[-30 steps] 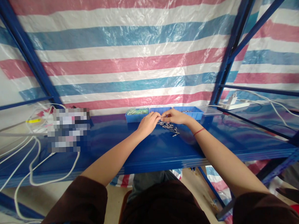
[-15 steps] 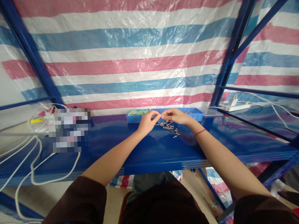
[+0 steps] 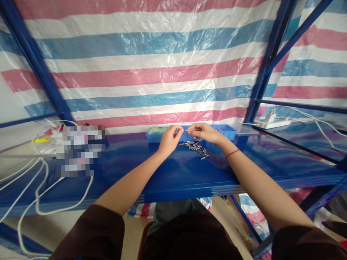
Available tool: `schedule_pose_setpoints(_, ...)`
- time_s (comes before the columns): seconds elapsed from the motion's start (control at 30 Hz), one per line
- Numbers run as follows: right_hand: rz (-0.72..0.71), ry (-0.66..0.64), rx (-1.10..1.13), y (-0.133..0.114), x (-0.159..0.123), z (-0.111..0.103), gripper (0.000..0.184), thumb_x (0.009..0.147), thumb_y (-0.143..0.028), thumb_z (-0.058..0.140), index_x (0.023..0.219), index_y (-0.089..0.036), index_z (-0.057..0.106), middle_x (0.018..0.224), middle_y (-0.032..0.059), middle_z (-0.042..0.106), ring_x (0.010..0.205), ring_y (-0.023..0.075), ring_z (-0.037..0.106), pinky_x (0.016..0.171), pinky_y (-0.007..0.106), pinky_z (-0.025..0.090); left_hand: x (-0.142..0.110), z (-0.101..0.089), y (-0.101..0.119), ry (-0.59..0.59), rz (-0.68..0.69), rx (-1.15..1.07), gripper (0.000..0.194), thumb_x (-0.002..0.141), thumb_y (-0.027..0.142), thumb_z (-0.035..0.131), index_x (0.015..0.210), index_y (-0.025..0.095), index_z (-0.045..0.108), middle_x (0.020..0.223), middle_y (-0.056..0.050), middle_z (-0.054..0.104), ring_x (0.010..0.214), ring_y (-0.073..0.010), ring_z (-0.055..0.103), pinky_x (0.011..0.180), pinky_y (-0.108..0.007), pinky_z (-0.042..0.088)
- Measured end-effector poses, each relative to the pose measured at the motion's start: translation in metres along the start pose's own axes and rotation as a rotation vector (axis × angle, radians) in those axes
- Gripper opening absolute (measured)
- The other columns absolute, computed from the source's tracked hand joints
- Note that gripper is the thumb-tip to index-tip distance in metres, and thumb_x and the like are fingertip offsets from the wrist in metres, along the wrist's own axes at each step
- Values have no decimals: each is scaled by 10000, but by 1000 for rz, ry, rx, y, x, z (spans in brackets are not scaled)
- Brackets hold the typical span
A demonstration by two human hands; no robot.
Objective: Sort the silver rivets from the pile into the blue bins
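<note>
My left hand point(image 3: 168, 140) and my right hand point(image 3: 205, 133) are raised just above the blue table, fingertips facing each other. A thin, slender metal piece point(image 3: 185, 130) spans the small gap between them. Both hands are closed in a pinch, one at each end of it; its exact kind is too small to make out. Just below my hands lies a loose pile of small silvery metal pins point(image 3: 195, 146). Behind them stands a shallow blue tray point(image 3: 232, 134), with green and clear small items point(image 3: 156, 130) in its left part. My hands hide part of the tray.
On the blue table point(image 3: 175, 175), a blurred-out object point(image 3: 80, 150) and white cables point(image 3: 40, 187) occupy the left. A white power strip point(image 3: 274, 122) sits at the right. Blue metal posts point(image 3: 259, 93) frame both sides, and striped plastic sheeting point(image 3: 160, 75) hangs behind.
My hands have drawn slightly apart and my left hand has risen a little. More of the thin metal piece shows between the fingertips. The pile of pins looks unchanged.
</note>
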State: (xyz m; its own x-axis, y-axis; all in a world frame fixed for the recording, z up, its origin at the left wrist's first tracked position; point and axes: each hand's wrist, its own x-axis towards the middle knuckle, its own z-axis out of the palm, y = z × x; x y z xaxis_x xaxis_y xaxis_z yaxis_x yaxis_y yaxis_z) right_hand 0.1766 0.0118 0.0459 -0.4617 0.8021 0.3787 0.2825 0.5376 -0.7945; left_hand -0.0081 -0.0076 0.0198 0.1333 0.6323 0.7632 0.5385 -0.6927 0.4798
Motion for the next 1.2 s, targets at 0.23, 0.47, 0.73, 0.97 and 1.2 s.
schedule_pose_setpoints(0.23,-52,77,31,-8,-2,2,246,654,-339,653,800,-150,598,647,-9,555,545,87,471,497,230,373,1,-1,-6,-80,29,55,138,857,260,499,874,177,608,880,-28,638,773,-126,580,720,-231,463)
schedule_pose_setpoints(0.47,-117,112,-136,2,2,-1,151,684,-306,572,710,-157,579,631,2,576,579,112,505,596,268,430,-5,6,-12,-392,1,129,258,876,347,465,973,168,624,915,-49,671,768,-152,610,765,-287,477)
schedule_pose_setpoints(0.73,-3,626,-727,42,-1,-55,211,694,-219,523,876,-164,616,822,80,653,711,201,580,710,334,431,-14,10,-16,-534,167,293,310,864,321,491,1127,201,601,1077,-81,620,1034,-198,562,954,-358,412)
schedule_pose_setpoints(0.97,112,732,-786,52,-4,-66,370,735,-282,513,1073,-140,559,861,110,647,793,248,591,735,349,432,-25,10,14,-668,383,213,345,900,362,446,1218,302,567,1339,-53,491,1250,-220,430,1054,-393,326)
schedule_pose_setpoints(1.2,29,477,-694,35,0,-45,359,746,-283,530,1078,-149,565,820,69,665,668,191,582,714,320,437,-28,23,23,-760,401,246,317,922,292,405,1160,261,611,1264,-21,585,1187,-177,510,1043,-335,348)
